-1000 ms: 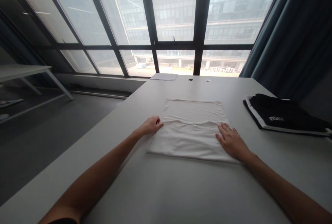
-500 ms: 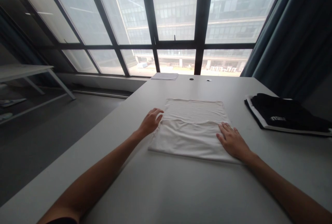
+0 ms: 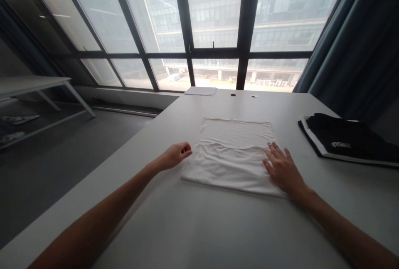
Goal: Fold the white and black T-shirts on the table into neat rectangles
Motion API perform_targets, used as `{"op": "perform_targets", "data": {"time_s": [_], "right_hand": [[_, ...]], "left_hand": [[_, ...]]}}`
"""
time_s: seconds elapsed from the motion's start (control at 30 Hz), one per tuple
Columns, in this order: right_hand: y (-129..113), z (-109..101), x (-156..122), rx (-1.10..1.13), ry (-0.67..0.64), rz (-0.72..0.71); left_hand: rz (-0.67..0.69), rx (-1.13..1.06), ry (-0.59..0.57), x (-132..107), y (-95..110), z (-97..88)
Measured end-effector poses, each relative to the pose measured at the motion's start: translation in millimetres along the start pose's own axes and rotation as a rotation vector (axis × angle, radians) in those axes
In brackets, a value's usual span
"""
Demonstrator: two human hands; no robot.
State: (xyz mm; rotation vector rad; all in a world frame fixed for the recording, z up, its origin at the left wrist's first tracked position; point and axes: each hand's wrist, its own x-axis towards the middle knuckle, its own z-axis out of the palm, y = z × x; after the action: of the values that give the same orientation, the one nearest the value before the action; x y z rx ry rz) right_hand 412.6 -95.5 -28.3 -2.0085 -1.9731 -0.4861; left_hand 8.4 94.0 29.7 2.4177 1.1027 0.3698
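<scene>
A folded white garment lies on the white table, its lower part doubled over in a band with soft creases. At its left edge is my left hand, thumb and fingers pinched together on the rim of the cloth; the bit between the fingertips is mostly hidden. My right hand rests palm down over the garment's right edge, its fingers spread and gripping nothing.
A stack of black and white folded clothes sits on the table at the right. Flat paper lies at the far edge, near two round cable holes. Beyond are windows and a dark curtain; another table stands left.
My left hand has gone from loosely open to pinched, drawing slightly left and toward me. My right hand has shifted slightly right with its fingers spread wider. The view has shifted a little.
</scene>
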Motion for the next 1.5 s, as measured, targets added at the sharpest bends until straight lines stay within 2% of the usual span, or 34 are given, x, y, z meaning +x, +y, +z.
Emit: {"op": "perform_targets", "data": {"time_s": [0.07, 0.13, 0.23, 0.33, 0.47, 0.67, 0.83, 1.03, 1.1, 1.13, 1.23, 1.3, 1.37, 1.5], "right_hand": [[-9, -4, 3, 0.016, 0.024, -0.060], [-19, -4, 4, 0.048, 0.009, -0.106], [-29, 0, 2, 0.099, -0.048, -0.146], [-30, 5, -2, 0.124, -0.105, -0.140], [-22, 8, -5, 0.164, -0.125, -0.105], [-16, 14, -9, 0.178, -0.168, -0.076], [-15, 18, -12, 0.184, -0.177, -0.074], [-13, 19, -13, 0.212, -0.187, -0.056], [-12, 18, -11, 0.219, -0.191, -0.056], [-11, 17, -10, 0.218, -0.191, -0.058], [-4, 12, -5, 0.204, -0.183, -0.054], [6, 10, -2, 0.190, -0.174, -0.024], [19, 11, -3, 0.178, -0.166, 0.018], [43, 18, -14, 0.168, -0.194, 0.094]], "left_hand": [[-0.017, 0.031, -0.143, -25, 0, -9.0], [0.006, 0.041, -0.223, -48, 2, -9.6], [0.060, 0.078, -0.183, -72, 10, -1.0], [0.114, 0.107, -0.098, -81, 18, 5.0], [0.105, 0.016, -0.059, -84, 26, 1.3], [0.083, -0.093, -0.303, -86, 23, 4.2], [0.079, -0.111, -0.302, -86, 17, 4.1], [0.051, -0.176, -0.436, -84, 14, -10.5], [0.057, -0.176, -0.420, -79, 12, -13.8], [0.054, -0.155, -0.361, -75, 11, -13.7], [0.023, -0.078, -0.034, -59, 10, -3.5], [0.045, -0.054, 0.115, -51, 11, 10.6], [0.101, -0.006, 0.089, -48, 14, 27.1], [0.154, 0.208, -0.161, -58, 17, 49.2]]}}
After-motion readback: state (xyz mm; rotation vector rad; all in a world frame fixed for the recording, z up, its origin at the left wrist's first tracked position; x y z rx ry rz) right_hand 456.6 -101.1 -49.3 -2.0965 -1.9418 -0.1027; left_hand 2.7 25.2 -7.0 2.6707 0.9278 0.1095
